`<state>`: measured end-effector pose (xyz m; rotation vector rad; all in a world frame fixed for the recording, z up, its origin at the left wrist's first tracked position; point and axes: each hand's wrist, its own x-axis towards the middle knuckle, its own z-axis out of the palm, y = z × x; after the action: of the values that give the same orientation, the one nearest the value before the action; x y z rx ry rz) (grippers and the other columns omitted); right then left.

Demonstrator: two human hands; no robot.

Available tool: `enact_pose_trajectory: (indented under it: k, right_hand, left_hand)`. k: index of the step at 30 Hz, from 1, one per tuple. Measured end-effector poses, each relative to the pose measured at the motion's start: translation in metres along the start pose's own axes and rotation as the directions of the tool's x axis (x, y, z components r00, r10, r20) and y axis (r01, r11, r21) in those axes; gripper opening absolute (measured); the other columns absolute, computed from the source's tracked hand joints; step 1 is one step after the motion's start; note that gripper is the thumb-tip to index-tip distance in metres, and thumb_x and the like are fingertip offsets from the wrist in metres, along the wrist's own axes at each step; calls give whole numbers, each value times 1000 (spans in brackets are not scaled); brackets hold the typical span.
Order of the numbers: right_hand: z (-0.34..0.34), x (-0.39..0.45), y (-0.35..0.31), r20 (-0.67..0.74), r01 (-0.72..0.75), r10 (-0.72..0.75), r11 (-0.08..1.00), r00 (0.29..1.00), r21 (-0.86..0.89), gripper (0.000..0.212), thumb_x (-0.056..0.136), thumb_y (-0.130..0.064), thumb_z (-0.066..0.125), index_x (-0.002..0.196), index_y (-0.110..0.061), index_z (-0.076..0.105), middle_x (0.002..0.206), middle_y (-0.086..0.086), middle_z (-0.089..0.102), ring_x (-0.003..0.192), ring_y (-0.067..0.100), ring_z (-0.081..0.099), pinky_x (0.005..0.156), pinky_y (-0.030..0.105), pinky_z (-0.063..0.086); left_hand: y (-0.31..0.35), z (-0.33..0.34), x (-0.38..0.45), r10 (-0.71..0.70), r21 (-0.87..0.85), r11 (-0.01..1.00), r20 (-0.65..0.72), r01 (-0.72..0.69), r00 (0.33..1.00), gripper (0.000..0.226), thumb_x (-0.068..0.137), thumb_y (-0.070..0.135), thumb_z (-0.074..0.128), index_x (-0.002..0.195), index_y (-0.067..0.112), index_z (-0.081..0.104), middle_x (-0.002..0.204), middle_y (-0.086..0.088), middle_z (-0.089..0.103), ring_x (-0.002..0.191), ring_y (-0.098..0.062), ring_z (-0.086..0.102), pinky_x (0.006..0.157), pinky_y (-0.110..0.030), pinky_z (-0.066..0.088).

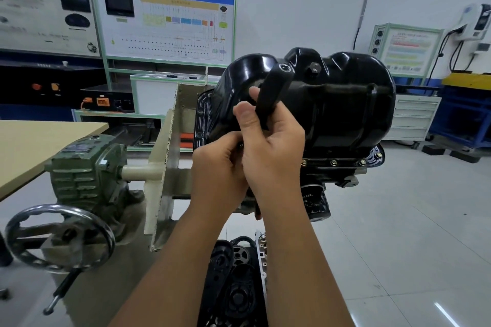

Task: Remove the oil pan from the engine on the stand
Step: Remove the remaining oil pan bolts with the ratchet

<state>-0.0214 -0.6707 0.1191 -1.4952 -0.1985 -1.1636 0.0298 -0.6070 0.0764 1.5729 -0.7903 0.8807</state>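
Note:
A glossy black oil pan (345, 103) sits bottom-up on the engine held by the stand, its flange bolted along the near edge with brass-coloured bolts (333, 162). My right hand (273, 146) grips the black handle of a tool (273, 90) that rises in front of the pan's left end. My left hand (220, 170) is curled at the tool's lower end, against the pan flange; what its fingertips hold is hidden. A drain plug (314, 69) sticks out of the pan's top.
The stand's green gearbox (85, 167) and handwheel (58, 236) are at left, beside a wooden table (39, 146). A black oil filter (316, 202) hangs under the engine. Removed engine parts (239, 281) lie on the floor below. Training boards and cabinets line the back wall.

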Motion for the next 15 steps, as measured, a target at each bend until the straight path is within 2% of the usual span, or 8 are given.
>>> enact_pose_trajectory:
  k: [2,4,5,6,8,11,13,15]
  right_hand:
    - [1,-1,0,-85,0,1,1000,996,8,16,87,-30,82,91,-35,68,81,-5,70,65,5,59,66,29,53]
    - [0,-3,0,-230,3,2,1000,973,20,30,77,-27,91,90,-26,63,75,-13,65,58,4,53,62,26,50]
    - [0,-3,0,-267,6,0,1000,964,22,31,76,-25,92,88,-24,63,72,-11,64,56,4,53,60,26,50]
    - [-1,-2,1,-274,4,3,1000,962,28,28,78,-22,91,88,-20,65,70,-6,66,56,6,54,58,27,50]
    - [-4,1,3,-236,-7,18,999,972,47,17,85,-16,85,93,-12,71,77,1,72,60,11,60,58,27,54]
    - [-10,5,4,-141,-27,33,999,989,43,11,95,-15,75,104,-10,72,92,1,76,75,14,68,70,26,54]
    - [-12,6,5,-77,-48,51,998,996,42,10,99,-19,69,108,-14,70,97,3,75,75,23,63,71,36,52]
    - [-13,5,6,-40,-48,49,998,998,35,9,101,-23,64,108,-19,69,97,3,75,73,22,62,69,35,50]
  left_hand:
    - [-1,-1,2,-28,29,999,-33,29,999,36,88,10,71,72,40,60,58,14,59,56,-11,55,48,-31,42]
    - [-1,-4,2,-55,3,998,-49,55,997,26,85,16,73,73,37,65,55,15,56,55,-9,54,50,-25,39]
    - [-1,-6,1,-50,-27,998,-51,49,997,13,86,22,72,75,29,70,55,13,56,54,-10,54,50,-27,39]
    - [0,-9,1,-49,-55,997,-71,45,996,14,89,28,70,78,19,72,55,9,56,53,-14,53,49,-32,40]
    - [-1,-13,2,-92,-112,991,-137,76,986,30,99,30,63,79,10,72,58,-5,59,55,-21,53,52,-42,42]
    - [-5,-18,5,-255,-142,964,-228,227,940,36,105,31,54,80,11,69,63,-11,59,60,-27,54,56,-46,44]
    - [-12,-21,7,-320,-135,946,-220,296,922,31,104,26,58,80,11,69,63,-14,58,59,-29,52,54,-45,45]
    - [-17,-24,8,-323,-111,945,-175,308,930,22,98,19,65,78,14,71,59,-9,58,53,-20,47,51,-37,44]
